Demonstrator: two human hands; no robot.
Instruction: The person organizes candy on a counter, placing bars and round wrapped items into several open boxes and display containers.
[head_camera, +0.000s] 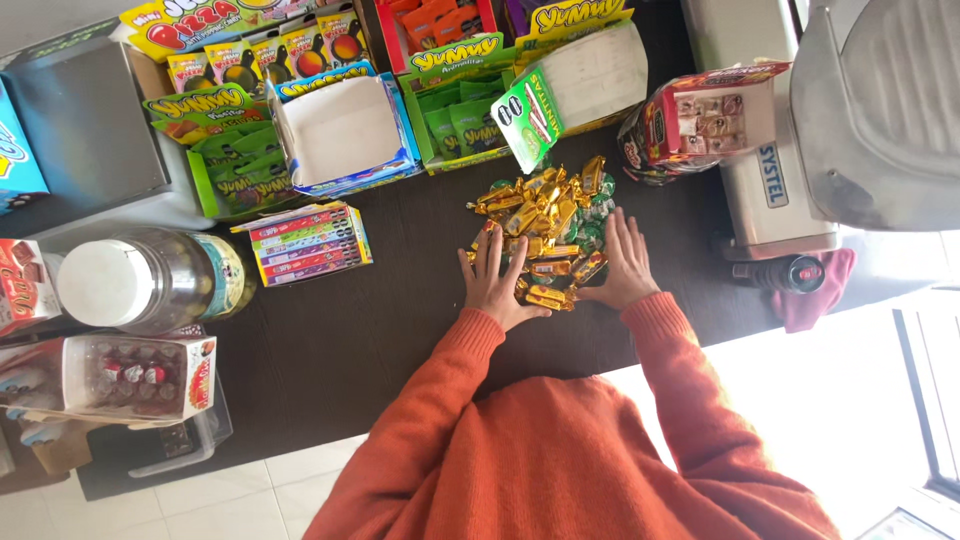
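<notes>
A heap of small candies (545, 215) in gold and green wrappers lies on the dark counter (380, 320). My left hand (497, 283) rests flat on the near left edge of the heap, fingers spread over a few gold pieces. On the heap's right side lies my right hand (624, 262), palm down and fingers apart. Both arms wear orange sleeves. Neither hand grips anything.
An empty white and blue carton (345, 135) stands behind the heap at left, a green-ended box (575, 85) leans behind it. A flat striped box (310, 243), a white-lidded jar (150, 280), a candy bag (700, 115) and a grey machine (770, 150) surround the spot.
</notes>
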